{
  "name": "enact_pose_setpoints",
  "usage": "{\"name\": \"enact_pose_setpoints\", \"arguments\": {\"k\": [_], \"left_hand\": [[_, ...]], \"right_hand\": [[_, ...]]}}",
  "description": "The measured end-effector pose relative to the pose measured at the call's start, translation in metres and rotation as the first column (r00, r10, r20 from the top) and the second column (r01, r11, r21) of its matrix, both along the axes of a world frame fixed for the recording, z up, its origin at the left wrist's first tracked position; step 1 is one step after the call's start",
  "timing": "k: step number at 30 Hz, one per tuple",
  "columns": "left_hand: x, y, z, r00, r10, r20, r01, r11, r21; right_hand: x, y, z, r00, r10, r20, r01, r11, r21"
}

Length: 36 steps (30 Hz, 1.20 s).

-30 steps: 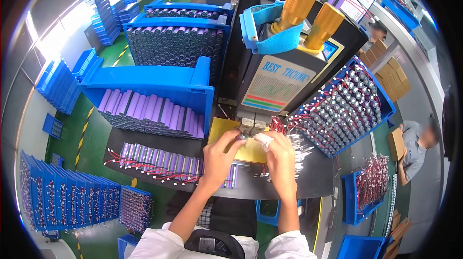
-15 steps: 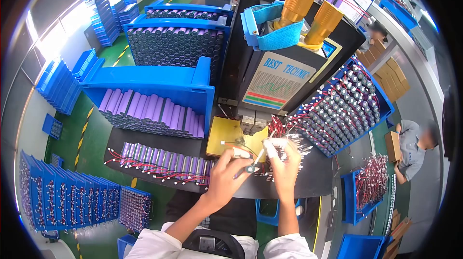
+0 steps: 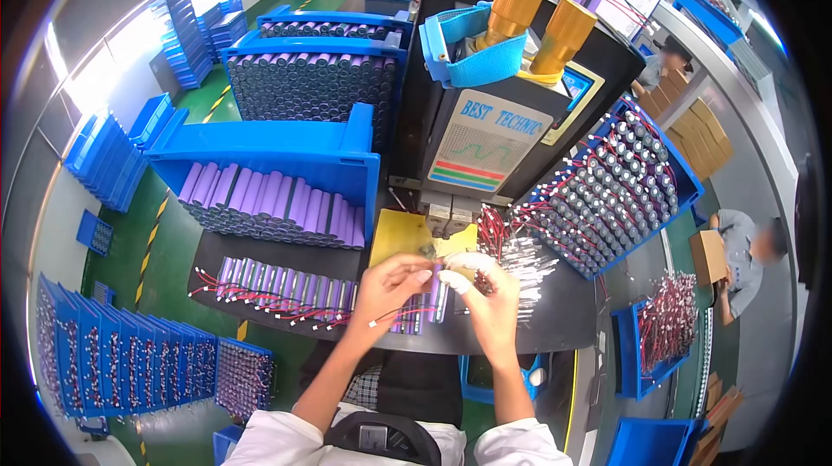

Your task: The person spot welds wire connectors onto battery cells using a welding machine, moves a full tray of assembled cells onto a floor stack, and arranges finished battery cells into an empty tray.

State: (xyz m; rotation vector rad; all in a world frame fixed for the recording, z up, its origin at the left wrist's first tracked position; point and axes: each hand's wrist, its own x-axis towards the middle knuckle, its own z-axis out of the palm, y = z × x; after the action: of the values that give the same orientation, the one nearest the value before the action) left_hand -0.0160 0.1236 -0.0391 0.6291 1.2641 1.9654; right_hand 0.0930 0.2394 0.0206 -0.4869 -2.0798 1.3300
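My left hand (image 3: 390, 291) is closed in a pinch at the front of the welding machine (image 3: 490, 132). Red and dark wires with a small white connector (image 3: 374, 323) trail below it. My right hand (image 3: 492, 297), with white covers on its fingertips, pinches close beside it. Between them a purple battery cell (image 3: 439, 294) points down toward me, its upper end at my fingertips. Just beyond lie the yellow plate (image 3: 394, 230) and the metal welding head (image 3: 449, 213). To the left, a row of purple cells with wires (image 3: 286, 286) lies on the black table (image 3: 303, 334).
Blue crates of purple cells (image 3: 269, 149) stand at the left. A tilted blue crate of wired cells (image 3: 607, 193) is at the right. Red wires (image 3: 492, 232) and white strips (image 3: 529, 271) lie right of the plate. Another person (image 3: 737, 254) holds a box at far right.
Both hands have moved closer together, near the welding head. The cell has turned and now hangs lengthwise toward me. The wires and connector have swung to below my left hand.
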Motion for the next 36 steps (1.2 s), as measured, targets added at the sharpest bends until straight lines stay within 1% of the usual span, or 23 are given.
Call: {"name": "enact_pose_setpoints", "arguments": {"k": [2,3,4,6,7,9,10,13,15,16,18,21,24,27,30,33,36], "left_hand": [[-0.017,-0.004,0.003,0.959,-0.248,0.139,0.243,0.969,0.054],[-0.021,-0.004,0.010,0.939,-0.335,0.074,0.330,0.941,0.068],[-0.022,-0.003,0.014,0.941,-0.335,0.045,0.334,0.942,0.033],[-0.022,0.000,0.020,0.941,-0.339,-0.012,0.338,0.940,-0.036],[-0.022,0.001,0.020,0.941,-0.337,-0.019,0.337,0.941,-0.028],[-0.022,0.003,0.020,0.942,-0.334,-0.032,0.334,0.943,-0.010],[-0.021,0.005,0.018,0.954,-0.296,-0.039,0.296,0.955,-0.016],[-0.018,0.011,0.011,0.984,-0.166,-0.064,0.165,0.986,-0.022],[-0.015,0.014,0.011,0.994,-0.065,-0.083,0.064,0.998,-0.010],[-0.011,0.017,0.012,0.992,0.015,-0.125,-0.016,1.000,-0.012],[-0.004,0.023,0.013,0.963,0.170,-0.209,-0.175,0.985,-0.006],[-0.001,0.031,0.008,0.869,0.320,-0.379,-0.334,0.942,0.030],[0.001,0.034,0.009,0.800,0.392,-0.454,-0.423,0.905,0.035],[0.002,0.037,0.006,0.789,0.433,-0.437,-0.456,0.888,0.056],[0.002,0.041,0.001,0.734,0.462,-0.497,-0.499,0.864,0.066],[0.003,0.041,-0.001,0.721,0.455,-0.523,-0.504,0.862,0.055],[0.004,0.042,0.002,0.724,0.484,-0.491,-0.516,0.853,0.080]], "right_hand": [[0.001,0.001,0.000,1.000,0.000,0.016,-0.001,0.995,0.095],[0.001,0.003,-0.001,1.000,0.006,0.017,-0.008,0.991,0.136],[0.001,0.004,-0.002,1.000,0.011,0.019,-0.014,0.984,0.177],[0.002,0.004,0.000,1.000,0.009,0.001,-0.009,0.982,0.187],[0.001,0.003,0.000,1.000,0.008,-0.007,-0.007,0.981,0.192],[0.000,0.001,-0.002,0.997,-0.033,-0.076,0.056,0.944,0.324],[0.000,0.000,-0.004,0.993,-0.048,-0.112,0.088,0.919,0.385],[0.001,-0.001,-0.014,0.990,-0.060,-0.127,0.123,0.805,0.581],[0.001,0.000,-0.017,0.995,-0.046,-0.085,0.092,0.722,0.686],[0.001,0.000,-0.018,0.997,-0.042,-0.062,0.074,0.675,0.734],[0.000,0.002,-0.018,0.998,-0.048,-0.028,0.053,0.677,0.734],[0.000,0.004,-0.015,0.999,-0.044,0.002,0.028,0.678,0.734],[0.000,0.008,-0.012,0.999,-0.031,0.038,-0.005,0.704,0.711],[-0.002,0.011,-0.012,0.999,-0.011,0.046,-0.023,0.729,0.684],[-0.003,0.013,-0.013,0.999,-0.012,0.040,-0.019,0.731,0.682],[-0.003,0.015,-0.014,0.999,-0.009,0.036,-0.018,0.732,0.681],[-0.005,0.015,-0.016,1.000,-0.007,0.026,-0.012,0.744,0.668]]}}
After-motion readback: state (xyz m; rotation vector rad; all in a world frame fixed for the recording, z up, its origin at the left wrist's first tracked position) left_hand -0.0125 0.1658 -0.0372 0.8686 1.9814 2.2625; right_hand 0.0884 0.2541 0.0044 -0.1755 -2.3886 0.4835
